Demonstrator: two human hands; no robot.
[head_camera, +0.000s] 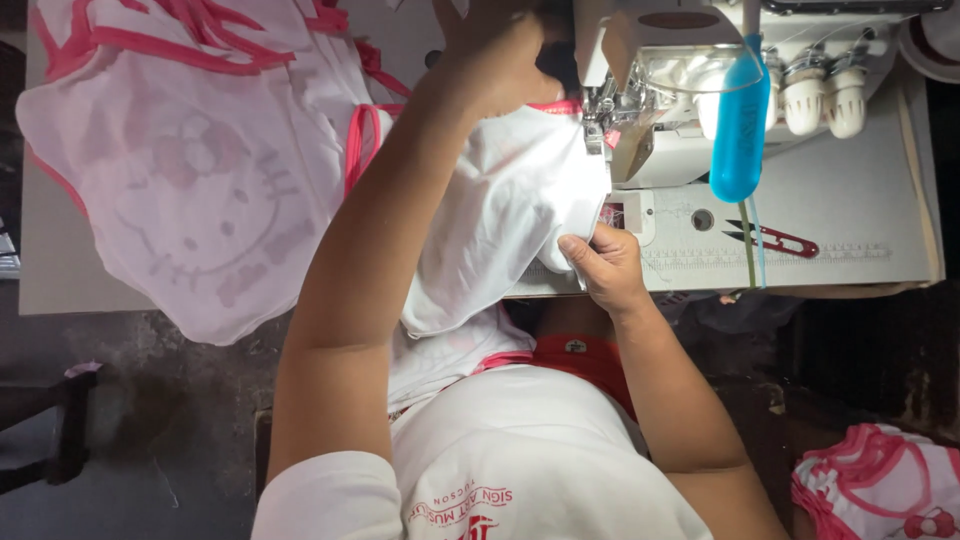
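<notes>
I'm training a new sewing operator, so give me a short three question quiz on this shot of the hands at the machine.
1. True or false: the right hand pinches the white fabric at the table's front edge.
2. Which hand reaches behind the needle area of the sewing machine? A) left hand B) right hand C) neither
3. What red-handled tool lies on the table to the right of the machine's base?

Key: 1 true. 2 A. 3 the thread snips.
</notes>
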